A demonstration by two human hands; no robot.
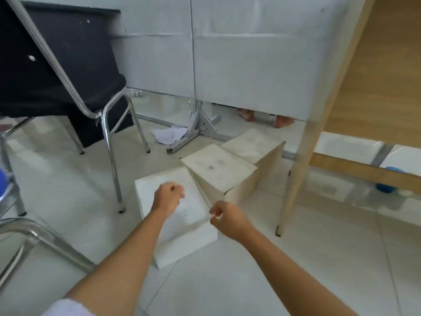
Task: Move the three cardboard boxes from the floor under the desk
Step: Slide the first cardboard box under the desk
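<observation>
Three pale cardboard boxes lie in a diagonal row on the tiled floor. The nearest box [191,224] sits closest to me. The middle box [218,169] leans against it, and the far box [257,144] stands beside the wooden desk leg [296,169]. My left hand [168,197] hovers over the nearest box's top with fingers curled and nothing in them. My right hand [227,216] is at that box's right top corner, fingers curled; whether it touches the box is unclear.
A black chair with chrome legs [114,142] stands at the left, another chrome frame [34,238] at the near left. A grey partition [227,65] closes the back, with a metal foot [196,131] and crumpled paper [169,135] below it. A blue ball [385,187] lies under the desk.
</observation>
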